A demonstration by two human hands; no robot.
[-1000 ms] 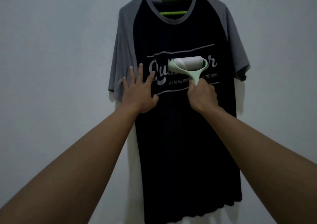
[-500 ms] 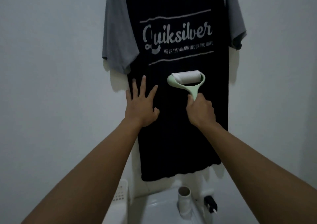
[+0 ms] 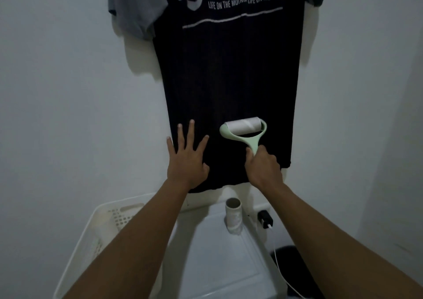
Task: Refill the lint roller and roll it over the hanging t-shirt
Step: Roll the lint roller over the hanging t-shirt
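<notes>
Lint roller (image 3: pixel 244 131) now lower, near t-shirt (image 3: pixel 229 74) hem, right hand (image 3: pixel 263 167) clenched around handle; left hand (image 3: pixel 186 159) flat, fingers spread.

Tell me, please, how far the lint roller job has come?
Done: the lint roller carries a fresh white roll; a bare cardboard core stands below. In hand: the right hand rolls near the t-shirt hem, the left hand flattening it. Left: possibly other strips.
</notes>
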